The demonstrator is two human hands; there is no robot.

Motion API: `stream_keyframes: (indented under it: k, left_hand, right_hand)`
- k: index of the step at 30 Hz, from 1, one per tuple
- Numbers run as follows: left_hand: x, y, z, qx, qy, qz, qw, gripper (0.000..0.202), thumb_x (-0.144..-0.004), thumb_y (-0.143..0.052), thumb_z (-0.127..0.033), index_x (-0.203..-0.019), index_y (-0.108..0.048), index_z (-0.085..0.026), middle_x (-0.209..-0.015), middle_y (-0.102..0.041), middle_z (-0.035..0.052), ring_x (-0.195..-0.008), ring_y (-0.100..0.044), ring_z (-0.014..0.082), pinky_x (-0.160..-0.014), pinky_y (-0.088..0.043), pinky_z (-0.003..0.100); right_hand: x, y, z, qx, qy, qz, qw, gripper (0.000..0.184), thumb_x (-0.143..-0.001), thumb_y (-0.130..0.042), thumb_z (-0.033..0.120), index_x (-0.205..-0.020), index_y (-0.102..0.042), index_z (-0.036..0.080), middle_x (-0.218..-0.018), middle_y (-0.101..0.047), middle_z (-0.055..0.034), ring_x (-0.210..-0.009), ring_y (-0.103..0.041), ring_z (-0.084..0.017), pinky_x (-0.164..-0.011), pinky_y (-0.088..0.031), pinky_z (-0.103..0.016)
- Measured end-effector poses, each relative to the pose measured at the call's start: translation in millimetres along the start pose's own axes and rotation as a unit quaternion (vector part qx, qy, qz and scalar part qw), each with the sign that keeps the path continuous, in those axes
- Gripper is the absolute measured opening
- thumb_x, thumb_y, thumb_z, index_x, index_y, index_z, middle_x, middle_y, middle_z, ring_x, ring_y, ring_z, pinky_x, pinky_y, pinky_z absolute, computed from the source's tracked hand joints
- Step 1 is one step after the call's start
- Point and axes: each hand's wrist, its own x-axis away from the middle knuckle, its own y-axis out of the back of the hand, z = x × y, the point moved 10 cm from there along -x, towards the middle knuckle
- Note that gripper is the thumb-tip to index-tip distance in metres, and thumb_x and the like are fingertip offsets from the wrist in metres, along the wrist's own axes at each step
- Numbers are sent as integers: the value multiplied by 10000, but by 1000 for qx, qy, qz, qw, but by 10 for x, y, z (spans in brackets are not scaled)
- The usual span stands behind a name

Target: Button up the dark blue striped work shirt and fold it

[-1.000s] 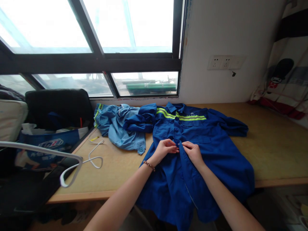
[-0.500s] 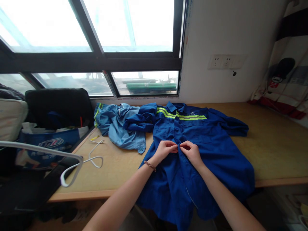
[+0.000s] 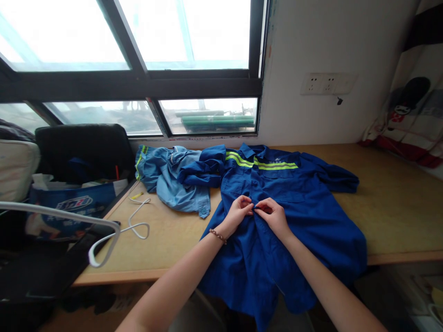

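A dark blue work shirt with yellow-green reflective stripes lies front-up on the wooden table, its hem hanging over the near edge. My left hand and my right hand meet at the shirt's front placket, mid-chest. Both pinch the fabric edges together with curled fingers. A beaded bracelet sits on my left wrist.
A lighter blue garment is bunched at the shirt's left. A white hanger lies on the table's left part, another white hanger juts in from the left. A blue bag and black chair stand left; patterned fabric hangs right.
Both hands have stayed pinched on the placket and shifted slightly up the shirt. The view tilted a little.
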Motion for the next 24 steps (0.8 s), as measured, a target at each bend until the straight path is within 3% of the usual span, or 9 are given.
stream_keyframes:
  k: [7, 14, 20, 24]
  left_hand:
    - [10, -21, -48, 0, -18, 9, 1000, 346, -600, -688, -340, -810, -483, -156, -582, -526, -48, -532, -509, 65, -524, -400, 174]
    - [10, -22, -48, 14, -15, 21, 1000, 363, -599, -694, -278, -860, -473, -156, -622, -562, -34, -552, -531, 74, -549, -409, 187]
    - [24, -26, -127, -36, -50, 20, 998, 366, -585, -695, -200, -862, -461, -156, -654, -591, -22, -600, -564, 92, -579, -426, 192]
    - [12, -25, -134, -130, -91, 25, 987, 300, -641, -645, -194, -887, -476, -163, -688, -619, 0, -659, -595, 120, -612, -445, 213]
  right_hand:
    - [-31, -17, -231, -66, -63, 13, 996, 261, -631, -664, 375, -800, -660, 175, -820, -638, -47, -751, -601, -192, -698, -493, -322]
    - [-3, 10, -52, -15, 1, 0, 1000, 281, -699, -616, 319, -960, -648, 218, -860, -590, -39, -737, -570, -157, -632, -477, -266]
    - [3, -105, -166, 45, -3, 47, 998, 322, -701, -616, 345, -993, -631, 209, -846, -563, -44, -691, -544, -150, -558, -454, -250]
    - [-36, -127, -186, 124, 40, 88, 988, 323, -747, -563, 391, -1027, -608, 237, -941, -580, -57, -873, -532, -197, -763, -451, -332]
